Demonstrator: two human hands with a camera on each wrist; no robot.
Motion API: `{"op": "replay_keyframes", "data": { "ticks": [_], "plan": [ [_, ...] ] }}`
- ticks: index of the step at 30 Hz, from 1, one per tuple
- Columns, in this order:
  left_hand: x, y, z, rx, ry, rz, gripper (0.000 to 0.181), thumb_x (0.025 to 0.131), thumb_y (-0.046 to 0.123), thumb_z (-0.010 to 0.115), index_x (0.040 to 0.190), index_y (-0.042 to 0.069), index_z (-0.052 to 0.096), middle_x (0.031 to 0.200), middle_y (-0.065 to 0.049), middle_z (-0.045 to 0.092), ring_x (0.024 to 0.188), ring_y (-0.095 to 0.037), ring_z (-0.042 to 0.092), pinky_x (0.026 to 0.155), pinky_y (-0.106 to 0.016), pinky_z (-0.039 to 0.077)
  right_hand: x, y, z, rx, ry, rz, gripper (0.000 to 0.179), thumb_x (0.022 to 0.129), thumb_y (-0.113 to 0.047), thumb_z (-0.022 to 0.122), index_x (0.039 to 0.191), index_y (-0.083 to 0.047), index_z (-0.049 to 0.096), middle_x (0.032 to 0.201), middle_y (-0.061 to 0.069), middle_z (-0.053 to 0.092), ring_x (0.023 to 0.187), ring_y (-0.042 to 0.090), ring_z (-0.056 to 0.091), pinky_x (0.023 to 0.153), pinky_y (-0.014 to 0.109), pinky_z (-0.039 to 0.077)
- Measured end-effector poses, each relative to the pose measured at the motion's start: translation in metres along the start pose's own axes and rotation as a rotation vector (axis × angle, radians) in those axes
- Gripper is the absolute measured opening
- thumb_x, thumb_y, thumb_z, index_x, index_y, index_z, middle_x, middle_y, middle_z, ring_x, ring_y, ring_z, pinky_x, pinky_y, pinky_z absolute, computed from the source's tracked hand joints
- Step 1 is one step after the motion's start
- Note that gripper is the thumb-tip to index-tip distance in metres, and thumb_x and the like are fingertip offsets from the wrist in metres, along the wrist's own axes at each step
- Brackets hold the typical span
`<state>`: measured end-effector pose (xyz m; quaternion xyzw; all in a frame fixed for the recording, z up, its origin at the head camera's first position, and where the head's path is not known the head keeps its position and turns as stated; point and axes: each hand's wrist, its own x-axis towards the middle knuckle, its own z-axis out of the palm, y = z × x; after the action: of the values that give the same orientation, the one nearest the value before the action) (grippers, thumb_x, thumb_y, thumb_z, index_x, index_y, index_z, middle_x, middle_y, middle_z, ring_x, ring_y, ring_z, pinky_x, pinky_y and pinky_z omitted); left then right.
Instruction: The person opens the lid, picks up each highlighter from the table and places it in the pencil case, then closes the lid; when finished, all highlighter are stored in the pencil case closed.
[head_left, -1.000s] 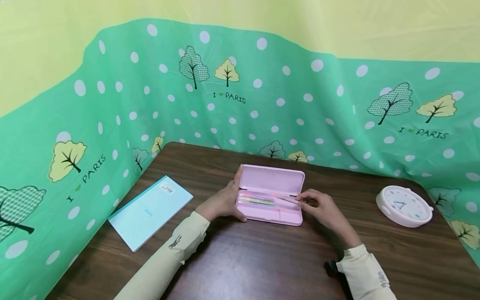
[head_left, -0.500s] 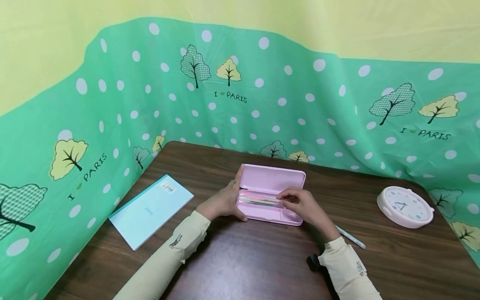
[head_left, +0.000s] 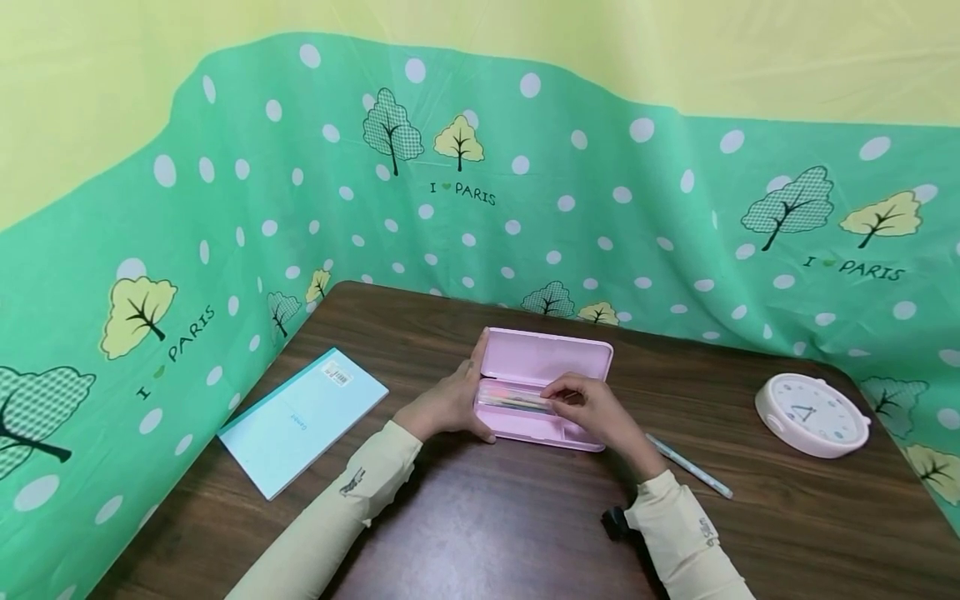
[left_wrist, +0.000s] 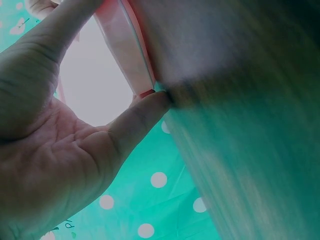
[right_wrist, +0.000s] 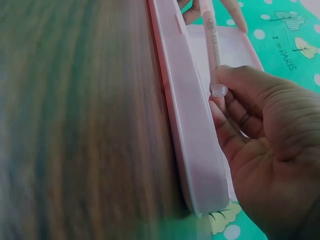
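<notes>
Pink pencil case [head_left: 517, 429] lying open on the desk [head_left: 465, 517], with slim pens [head_left: 510, 397] inside.
The case is a long, shallow box with rounded corners; its lid [head_left: 540, 356] is swung back along the far side, pale inner face showing. Pens in pink, yellow and darker tones lie lengthwise, side by side, in the rear compartment, while a partition toward the right splits the front one. One pen [right_wrist: 213, 45], with a pale pinkish barrel, small print and a clear end, is pinched near that end over the case; whether it touches the others is hard to tell.
</notes>
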<state>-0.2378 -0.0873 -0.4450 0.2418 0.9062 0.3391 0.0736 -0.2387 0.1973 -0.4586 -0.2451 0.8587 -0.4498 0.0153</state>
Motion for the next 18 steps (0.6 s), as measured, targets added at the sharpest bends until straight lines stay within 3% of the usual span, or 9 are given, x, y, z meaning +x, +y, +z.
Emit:
{"op": "replay_keyframes", "data": {
  "ticks": [3, 7, 14, 18],
  "plan": [
    [0.008, -0.016, 0.009, 0.029, 0.022, 0.025, 0.171, 0.064, 0.029, 0.108, 0.169, 0.021, -0.027, 0.158, -0.033, 0.041, 0.127, -0.045, 0.061, 0.107, -0.054, 0.052, 0.002, 0.002, 0.003, -0.003, -0.008, 0.000, 0.011, 0.097, 0.005, 0.076, 0.104, -0.003, 0.081, 0.102, 0.008, 0.073, 0.089, 0.015, 0.063, 0.079, 0.025, 0.054],
    [0.012, -0.025, 0.013, 0.038, 0.028, 0.032, 0.174, 0.063, 0.034, 0.109, 0.168, 0.024, -0.029, 0.157, -0.031, 0.043, 0.125, -0.043, 0.062, 0.105, -0.053, 0.054, 0.003, 0.001, 0.005, 0.001, -0.019, 0.012, 0.010, 0.097, 0.005, 0.076, 0.103, -0.002, 0.080, 0.098, 0.007, 0.071, 0.087, 0.016, 0.062, 0.078, 0.025, 0.054],
    [-0.002, 0.003, -0.002, 0.001, -0.012, -0.015, 0.169, 0.068, 0.024, 0.107, 0.168, 0.020, -0.028, 0.163, -0.033, 0.036, 0.133, -0.047, 0.058, 0.111, -0.055, 0.049, 0.003, 0.003, 0.007, -0.035, -0.002, -0.004, 0.011, 0.095, 0.008, 0.077, 0.100, -0.001, 0.079, 0.093, 0.004, 0.069, 0.084, 0.013, 0.061, 0.075, 0.025, 0.054],
    [-0.003, 0.005, -0.002, 0.013, -0.008, -0.016, 0.168, 0.068, 0.023, 0.107, 0.168, 0.019, -0.027, 0.162, -0.033, 0.037, 0.132, -0.047, 0.059, 0.111, -0.054, 0.050, 0.004, 0.003, 0.008, -0.073, 0.001, -0.028, 0.011, 0.094, 0.008, 0.078, 0.099, -0.002, 0.080, 0.094, 0.005, 0.069, 0.085, 0.013, 0.061, 0.075, 0.025, 0.054]
  ]
}}
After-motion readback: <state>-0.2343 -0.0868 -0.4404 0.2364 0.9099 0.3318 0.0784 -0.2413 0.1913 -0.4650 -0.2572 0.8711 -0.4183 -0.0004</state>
